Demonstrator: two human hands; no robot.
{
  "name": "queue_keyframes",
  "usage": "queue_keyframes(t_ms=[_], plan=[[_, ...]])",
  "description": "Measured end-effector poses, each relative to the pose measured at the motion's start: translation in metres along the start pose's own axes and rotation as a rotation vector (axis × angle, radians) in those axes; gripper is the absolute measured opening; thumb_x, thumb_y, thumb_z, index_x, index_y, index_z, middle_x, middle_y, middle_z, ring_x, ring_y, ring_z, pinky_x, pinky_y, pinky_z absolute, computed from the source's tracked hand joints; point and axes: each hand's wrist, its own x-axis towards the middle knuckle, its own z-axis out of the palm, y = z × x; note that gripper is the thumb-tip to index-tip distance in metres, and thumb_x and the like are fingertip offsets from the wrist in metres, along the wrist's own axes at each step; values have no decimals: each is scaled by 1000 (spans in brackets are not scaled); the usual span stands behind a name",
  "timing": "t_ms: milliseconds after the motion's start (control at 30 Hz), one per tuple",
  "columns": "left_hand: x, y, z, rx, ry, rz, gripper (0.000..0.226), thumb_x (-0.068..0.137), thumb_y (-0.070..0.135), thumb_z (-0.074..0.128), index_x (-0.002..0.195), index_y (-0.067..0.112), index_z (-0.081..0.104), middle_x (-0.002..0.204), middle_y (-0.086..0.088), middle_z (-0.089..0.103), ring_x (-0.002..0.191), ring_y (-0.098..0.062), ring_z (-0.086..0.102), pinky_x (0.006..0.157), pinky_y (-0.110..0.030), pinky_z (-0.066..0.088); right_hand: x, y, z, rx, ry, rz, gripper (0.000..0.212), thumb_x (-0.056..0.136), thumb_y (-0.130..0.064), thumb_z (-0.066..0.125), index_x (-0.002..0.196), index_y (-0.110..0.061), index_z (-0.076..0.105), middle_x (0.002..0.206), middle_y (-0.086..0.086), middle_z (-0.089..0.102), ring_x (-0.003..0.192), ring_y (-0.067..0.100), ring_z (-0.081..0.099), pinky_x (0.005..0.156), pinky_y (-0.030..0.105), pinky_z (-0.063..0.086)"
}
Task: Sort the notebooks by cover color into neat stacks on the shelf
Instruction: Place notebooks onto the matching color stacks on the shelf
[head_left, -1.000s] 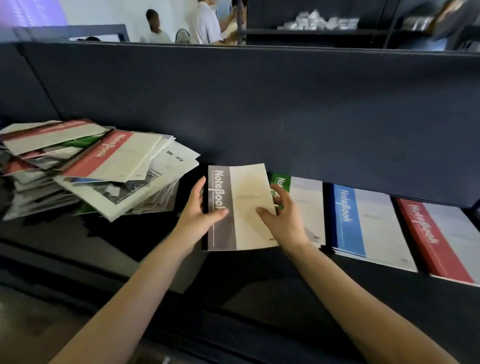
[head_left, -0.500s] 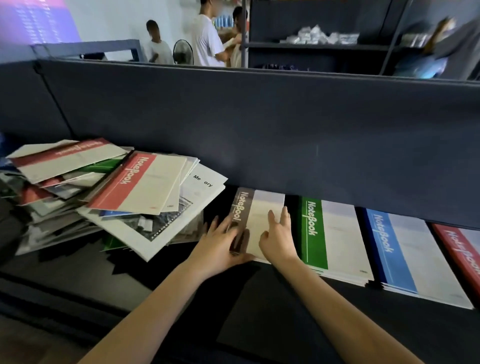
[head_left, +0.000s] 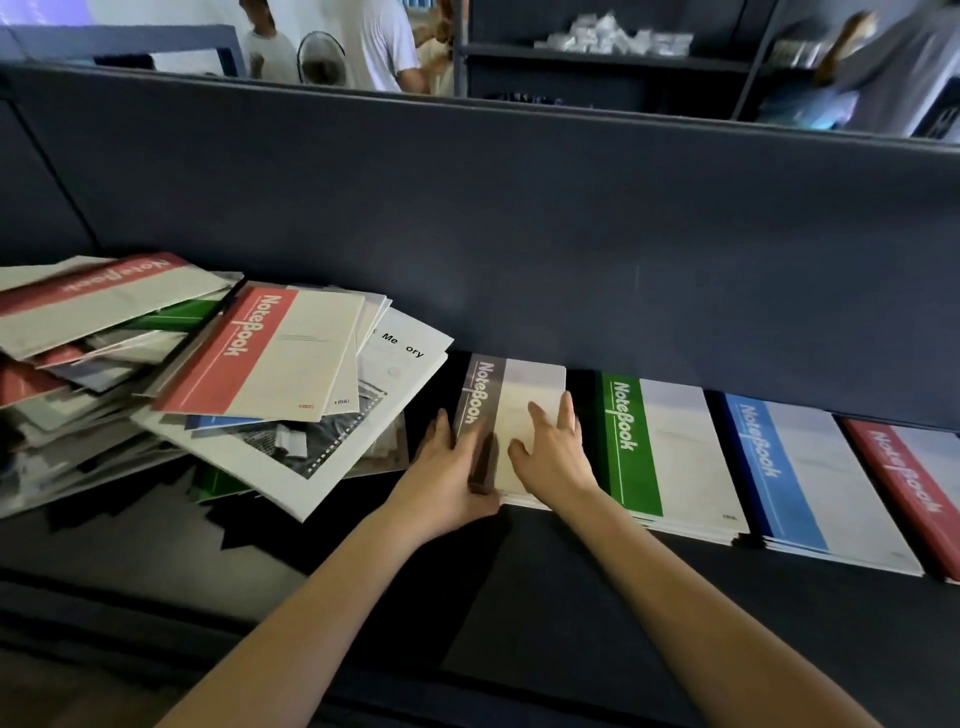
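A grey-banded notebook (head_left: 524, 395) lies flat on the dark shelf (head_left: 519, 587), left of the sorted stacks. My left hand (head_left: 447, 473) rests on its left edge with fingers straight. My right hand (head_left: 550, 452) presses flat on its pale cover, fingers spread. To the right lie a green stack (head_left: 665, 452), a blue stack (head_left: 800, 478) and a red stack (head_left: 914, 483), side by side. An unsorted heap of notebooks (head_left: 208, 384) sits at the left, a red-banded one (head_left: 270, 353) on top.
A dark back panel (head_left: 519, 234) rises behind the shelf. Beyond it stand people (head_left: 384, 41), a fan and another shelving unit (head_left: 613, 57). A white "Memory" booklet (head_left: 400, 358) juts from the heap toward the grey notebook.
The grey notebook went from held above the shelf to lying flat left of the green stack. Both hands moved from gripping its edges to resting on it.
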Motion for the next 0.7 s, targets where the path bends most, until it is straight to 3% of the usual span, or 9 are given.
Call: queue_keyframes(t_ms=[67,133,233,300,367,433,533,600,700], plan=[[-13,11,-6,-7,64,61,94,84,43,67,153,27,5,160,-17,-11,148,-30,-6,120,-40,9,-5,-7,-2,31,140,-116,58,93,-18,50,148,-15,30,160,8,-9,148,29,-4,119,39,16],[-28,19,-16,-50,167,154,83,87,40,65,152,31,14,162,-3,-3,149,-20,-1,120,-34,9,-9,-18,-4,29,253,-250,53,90,-11,53,142,-14,40,160,9,0,148,30,-1,120,40,13],[-53,18,-38,-175,332,213,65,87,31,67,144,32,37,156,9,24,143,-6,21,110,-10,15,-8,-35,-4,75,315,-362,46,89,-7,54,135,-11,49,157,14,14,143,38,19,113,52,28],[-69,7,-54,-265,437,183,57,86,24,68,139,27,46,147,10,38,137,-2,31,108,-7,20,-5,-51,0,168,313,-401,41,92,-10,53,132,-14,50,157,11,17,137,39,33,107,54,34],[-84,-9,-68,-305,556,158,50,85,17,68,133,19,54,136,11,48,127,3,40,104,-4,26,-5,-71,7,246,296,-429,37,93,-12,50,131,-15,52,157,7,17,140,34,30,109,52,32],[-99,-26,-80,-369,626,93,44,86,14,66,129,18,56,129,14,51,116,13,43,98,-3,33,-6,-90,17,261,267,-464,35,94,-12,51,129,-16,54,157,7,18,144,29,20,112,51,27],[-122,-52,-93,-446,687,-45,41,90,15,63,126,31,53,121,27,49,110,22,41,97,-12,39,-10,-118,33,246,218,-553,34,93,-15,54,126,-16,56,156,9,21,144,30,19,112,54,27],[-137,-68,-97,-458,742,-115,41,90,15,62,124,35,52,119,28,50,111,17,43,100,-18,40,-14,-137,42,230,173,-596,34,92,-17,55,126,-17,56,155,10,22,145,31,16,113,55,23],[-160,-86,-101,-477,810,-201,41,91,14,62,122,38,50,120,27,51,116,8,43,101,-21,39,-19,-168,52,117,119,-677,37,94,-26,55,130,-17,54,157,9,19,147,28,8,119,51,6]])
